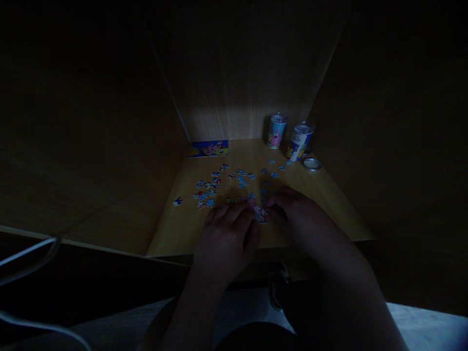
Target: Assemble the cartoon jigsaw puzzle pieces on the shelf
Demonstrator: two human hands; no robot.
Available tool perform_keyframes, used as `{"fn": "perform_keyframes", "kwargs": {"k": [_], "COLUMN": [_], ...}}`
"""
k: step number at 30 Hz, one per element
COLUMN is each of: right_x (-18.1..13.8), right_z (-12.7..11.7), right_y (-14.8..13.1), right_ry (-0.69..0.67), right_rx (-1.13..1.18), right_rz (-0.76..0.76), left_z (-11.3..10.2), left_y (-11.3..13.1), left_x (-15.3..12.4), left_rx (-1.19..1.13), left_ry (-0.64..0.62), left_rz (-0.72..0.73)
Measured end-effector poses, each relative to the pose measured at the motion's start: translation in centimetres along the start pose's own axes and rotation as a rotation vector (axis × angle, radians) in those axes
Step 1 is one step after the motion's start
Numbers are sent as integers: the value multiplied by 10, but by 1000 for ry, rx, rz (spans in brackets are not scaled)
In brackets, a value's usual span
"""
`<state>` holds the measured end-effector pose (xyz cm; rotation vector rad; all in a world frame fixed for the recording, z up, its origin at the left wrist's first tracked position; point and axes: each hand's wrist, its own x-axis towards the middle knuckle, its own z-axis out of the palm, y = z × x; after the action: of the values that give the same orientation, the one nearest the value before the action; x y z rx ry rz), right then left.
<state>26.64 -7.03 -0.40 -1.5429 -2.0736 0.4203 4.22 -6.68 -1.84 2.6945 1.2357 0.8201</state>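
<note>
Dim light covers a wooden shelf [175, 229] with small jigsaw pieces on it. My left hand [224, 239] is at the front of the shelf, its curved fingers and thumb closed at the edge of a joined strip of puzzle pieces [260, 214], covering part of it. From the right, my right hand [294, 209] reaches in with thumb and forefinger pinched on a puzzle piece [264, 211] at the strip's right end; the fingers partly hide it. Loose puzzle pieces [210, 187] lie beyond my left hand, and a few blue pieces [274, 174] beyond my right.
Two cartoon-printed cans [276, 132] [298, 144] stand at the back right, near a round metal lid [312, 164]. A cartoon picture card [209, 148] lies against the back wall. Wooden panels [402, 146] enclose both sides. White cables [29, 251] hang at lower left.
</note>
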Motion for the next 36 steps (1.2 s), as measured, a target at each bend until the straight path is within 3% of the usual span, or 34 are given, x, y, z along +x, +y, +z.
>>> {"fn": "perform_keyframes", "kwargs": {"k": [36], "right_x": [11], "right_z": [19], "right_y": [-3], "right_ry": [71], "right_rx": [-6], "right_rz": [-48], "left_z": [3], "left_y": [1], "left_x": [-1], "left_rx": [-2], "left_ry": [1], "left_rz": [-2]}}
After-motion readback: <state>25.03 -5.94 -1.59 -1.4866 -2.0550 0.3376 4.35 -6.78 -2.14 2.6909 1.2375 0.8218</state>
